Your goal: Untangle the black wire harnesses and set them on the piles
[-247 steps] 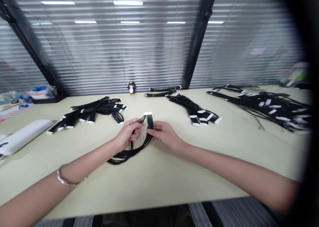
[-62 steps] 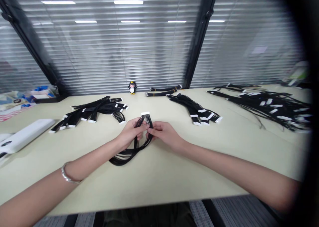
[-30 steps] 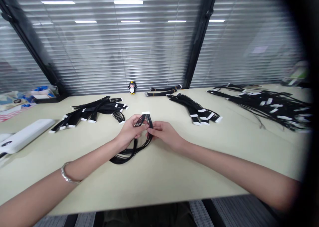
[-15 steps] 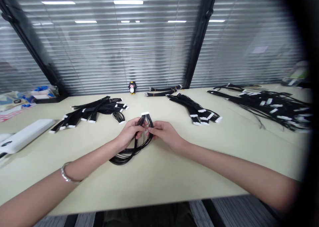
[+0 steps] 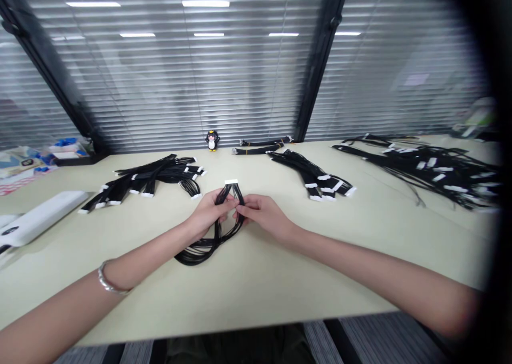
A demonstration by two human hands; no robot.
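Note:
A black wire harness lies looped on the pale table, its white connector raised at the far end. My left hand pinches the wires just below the connector from the left. My right hand pinches the same wires from the right. The fingertips of both hands nearly meet on the bundle. A silver bracelet sits on my left wrist.
Piles of similar black harnesses lie at the back left, the back middle and the far right. Two tied bundles and a small penguin figure stand by the blinds. A white flat device lies at the left.
Both hands stay on the harness and have shifted only slightly. The connector end has moved a little between the fingers; the loop on the table keeps its place.

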